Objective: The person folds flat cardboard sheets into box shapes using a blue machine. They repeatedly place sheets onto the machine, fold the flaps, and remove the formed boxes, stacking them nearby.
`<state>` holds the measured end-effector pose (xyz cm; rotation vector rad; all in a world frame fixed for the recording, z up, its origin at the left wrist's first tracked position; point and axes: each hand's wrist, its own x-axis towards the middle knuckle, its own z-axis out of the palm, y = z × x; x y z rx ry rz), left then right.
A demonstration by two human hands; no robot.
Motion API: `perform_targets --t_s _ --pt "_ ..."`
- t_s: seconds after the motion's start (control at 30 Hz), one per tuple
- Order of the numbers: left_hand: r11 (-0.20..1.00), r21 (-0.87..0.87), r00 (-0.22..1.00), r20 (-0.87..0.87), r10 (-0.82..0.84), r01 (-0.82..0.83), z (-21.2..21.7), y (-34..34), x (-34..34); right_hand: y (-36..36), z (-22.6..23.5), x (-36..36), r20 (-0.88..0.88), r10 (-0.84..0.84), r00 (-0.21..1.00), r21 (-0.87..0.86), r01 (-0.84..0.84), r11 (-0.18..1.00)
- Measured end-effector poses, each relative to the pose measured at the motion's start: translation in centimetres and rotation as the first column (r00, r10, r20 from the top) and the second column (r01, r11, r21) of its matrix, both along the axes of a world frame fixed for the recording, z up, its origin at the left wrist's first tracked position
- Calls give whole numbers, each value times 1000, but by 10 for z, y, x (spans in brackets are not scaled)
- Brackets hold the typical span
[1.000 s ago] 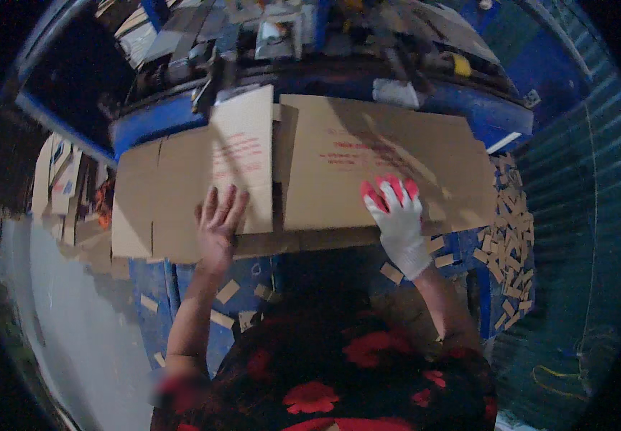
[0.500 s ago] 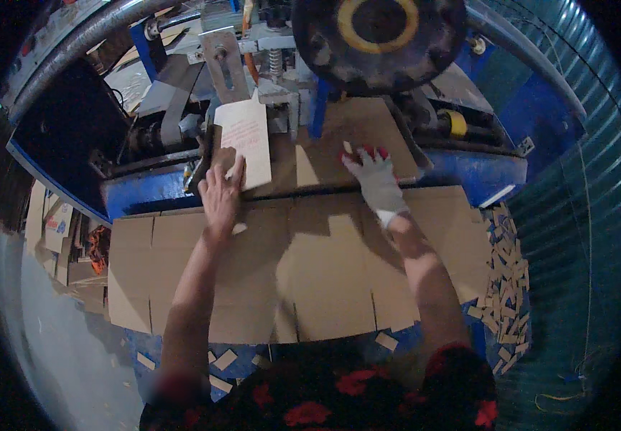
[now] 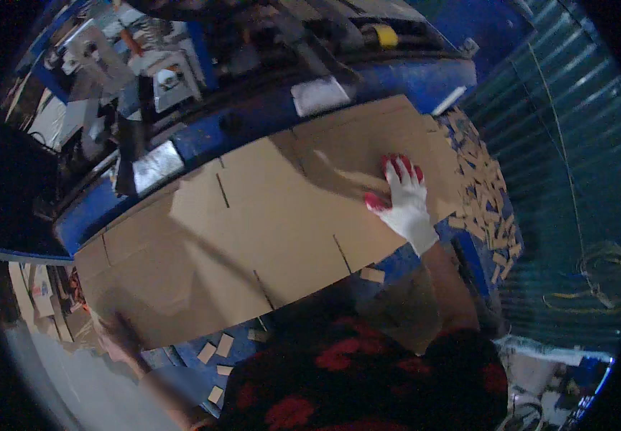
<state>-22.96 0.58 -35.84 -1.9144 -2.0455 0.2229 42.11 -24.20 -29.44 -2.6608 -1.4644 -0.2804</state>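
Observation:
A long brown cardboard sheet (image 3: 281, 208) with dark slots cut into its edges lies slantwise in front of me, its right end farther away. My right hand (image 3: 407, 201), in a white glove with red fingertips, rests on its right part with fingers spread. At the left end of the sheet is my bare left hand (image 3: 115, 337), touching the edge. Shadow and blur hide how its fingers are set. Beyond the sheet stands a blue machine (image 3: 202, 136) with two shiny metal plates, a left plate (image 3: 156, 167) and a right plate (image 3: 321, 97), along its front.
Many small cardboard offcuts (image 3: 479, 179) are heaped at the right, and several loose offcuts (image 3: 217, 352) lie near my body. A green corrugated wall (image 3: 562, 144) runs along the right. Stacked cardboard (image 3: 41, 302) stands at the far left, beside the grey floor (image 3: 52, 373).
The view has shifted. Both hands have left the pieces in the machine, and those pieces no longer show there. My left hand is now at the sheet's left end, my right hand on its right part.

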Motion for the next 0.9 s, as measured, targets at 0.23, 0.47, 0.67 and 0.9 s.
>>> perform_targets --t_s 0.23,0.47,0.67,0.9 --pt "985 -83 961 221 167 -152 -31 -29 -97 -137 -25 -8 31 -411 911 144 403 904" --pt "965 -178 917 318 242 -193 -45 -11 -137 -194 -92 35 -839 236 490 530 834 156" --pt "868 491 990 72 -121 70 10 -56 -53 -164 -2 7 -460 -25 887 849 448 280" --pt "972 234 -249 941 -227 -4 59 -92 47 -92 39 -119 -517 477 710 846 338 413"
